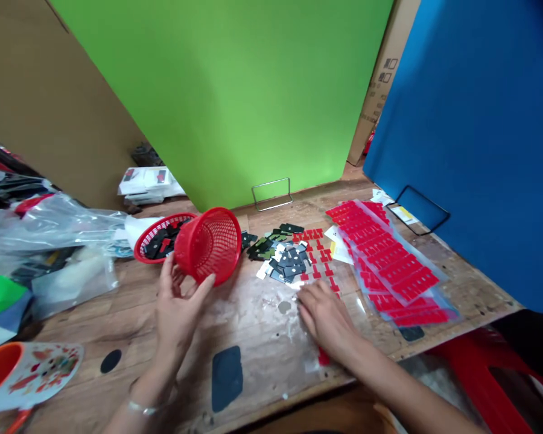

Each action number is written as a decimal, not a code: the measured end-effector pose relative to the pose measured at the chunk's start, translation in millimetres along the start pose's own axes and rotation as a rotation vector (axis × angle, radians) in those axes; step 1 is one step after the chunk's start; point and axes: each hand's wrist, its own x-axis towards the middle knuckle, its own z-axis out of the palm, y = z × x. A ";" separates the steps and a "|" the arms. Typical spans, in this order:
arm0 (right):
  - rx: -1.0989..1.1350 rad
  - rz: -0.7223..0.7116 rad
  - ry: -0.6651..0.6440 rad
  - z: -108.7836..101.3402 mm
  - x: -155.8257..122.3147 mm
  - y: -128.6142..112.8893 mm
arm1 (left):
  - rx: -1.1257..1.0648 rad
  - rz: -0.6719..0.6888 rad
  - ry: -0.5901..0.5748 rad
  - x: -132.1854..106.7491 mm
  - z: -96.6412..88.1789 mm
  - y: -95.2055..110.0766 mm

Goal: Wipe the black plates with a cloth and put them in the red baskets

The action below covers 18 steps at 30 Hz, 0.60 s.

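My left hand grips the rim of a red plastic basket, which is tipped on its side with its mouth facing left. Behind it a second red basket holds small black pieces. My right hand lies palm down on the wooden table, fingers flat and together, beside a heap of small black, grey and white parts and red T-shaped stickers. Whether anything is under the fingers is hidden.
Clear sheets of red stickers lie at the right. Plastic bags pile up at the left, with an orange-and-white mug at the near left. Green and blue boards stand behind. A dark patch marks the near edge.
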 end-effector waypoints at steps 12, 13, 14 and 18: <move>-0.100 0.272 -0.007 55.0 77.0 16.2 | -0.314 -0.543 0.163 -29.1 -91.8 -11.8; -0.096 0.268 -0.010 57.1 76.3 11.1 | -0.331 -0.566 0.181 -30.3 -94.3 -12.1; -0.091 0.258 -0.012 58.2 75.3 6.3 | -0.347 -0.582 0.191 -31.1 -96.6 -12.8; -0.065 0.183 -0.059 54.8 80.7 1.0 | -0.415 -0.606 0.208 -31.3 -104.6 -20.3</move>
